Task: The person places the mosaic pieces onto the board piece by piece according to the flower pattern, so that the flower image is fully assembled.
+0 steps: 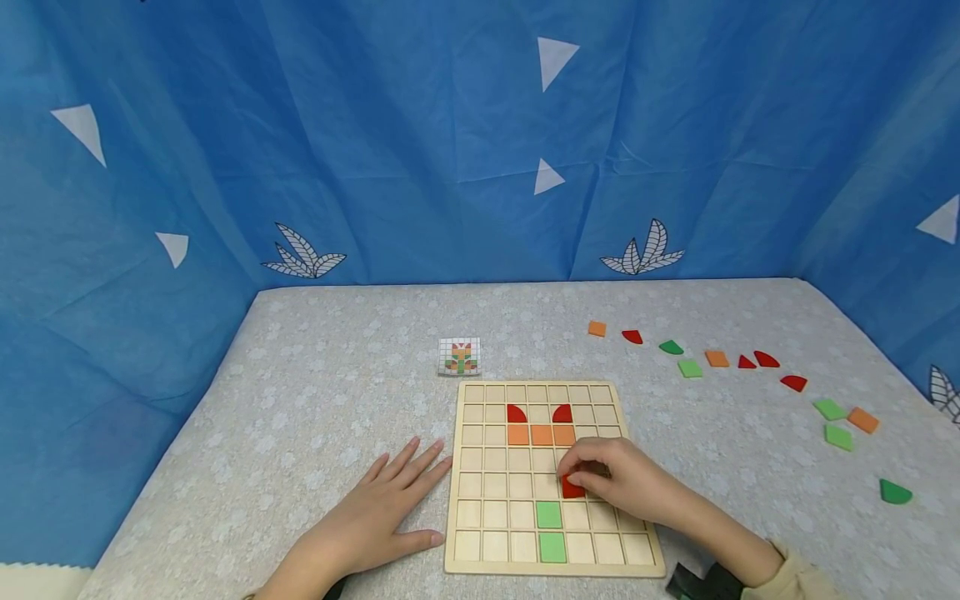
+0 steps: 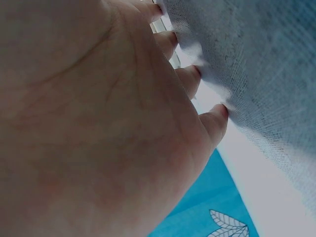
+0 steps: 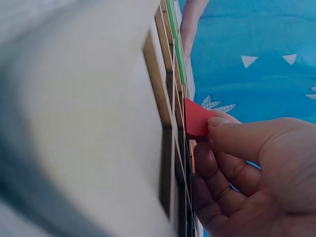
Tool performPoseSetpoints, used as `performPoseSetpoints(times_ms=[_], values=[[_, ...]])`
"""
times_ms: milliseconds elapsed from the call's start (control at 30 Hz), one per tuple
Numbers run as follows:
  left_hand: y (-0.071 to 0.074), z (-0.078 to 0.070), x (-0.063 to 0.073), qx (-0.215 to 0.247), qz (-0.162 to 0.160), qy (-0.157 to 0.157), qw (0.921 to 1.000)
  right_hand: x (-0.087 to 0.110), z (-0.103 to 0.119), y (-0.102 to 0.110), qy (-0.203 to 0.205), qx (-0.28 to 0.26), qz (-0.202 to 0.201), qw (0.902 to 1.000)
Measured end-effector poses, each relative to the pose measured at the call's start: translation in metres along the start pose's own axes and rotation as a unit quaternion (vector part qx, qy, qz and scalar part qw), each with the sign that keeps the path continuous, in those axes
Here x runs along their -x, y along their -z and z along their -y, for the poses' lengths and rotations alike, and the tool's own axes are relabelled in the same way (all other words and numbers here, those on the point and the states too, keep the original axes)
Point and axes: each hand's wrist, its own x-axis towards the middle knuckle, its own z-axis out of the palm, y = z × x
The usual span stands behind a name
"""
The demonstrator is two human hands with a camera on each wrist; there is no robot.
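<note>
My right hand [image 1: 626, 479] pinches a red quarter-circle tile [image 1: 572, 487] between thumb and fingers, over the right half of the wooden grid board [image 1: 487, 562]. In the right wrist view the red tile [image 3: 196, 120] stands tilted, its edge right at the grid. My left hand [image 1: 378, 508] lies flat with spread fingers on the cloth, fingertips close to the board's left edge. On the board sit two red quarter-circle tiles [image 1: 562, 413], a row of three orange square tiles [image 1: 541, 435] and, lower down, two green square tiles [image 1: 549, 515].
A small pattern card [image 1: 459, 357] lies behind the board. Loose red, orange and green tiles [image 1: 717, 358] are scattered over the right side of the table, with a dark green tile [image 1: 896, 492] nearest the front. A blue curtain [image 1: 420, 167] hangs behind the table.
</note>
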Motion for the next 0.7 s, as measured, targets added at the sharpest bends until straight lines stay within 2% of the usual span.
performPoseSetpoints(times_ms=[233, 467, 700], values=[[-0.0002, -0.0001, 0.0002, 0.000, 0.000, 0.000, 1.0000, 0.0012, 0.0010, -0.0006, 0.026, 0.006, 0.016, 0.9995], [-0.0005, -0.0001, 0.0001, 0.001, 0.001, 0.002, 1.0000, 0.0012, 0.0011, -0.0008, -0.029, -0.028, -0.018, 0.9990], [-0.0004, 0.0000, 0.0000, 0.000, 0.001, 0.002, 1.0000, 0.0012, -0.0011, -0.0007, -0.034, -0.046, -0.030, 0.9979]])
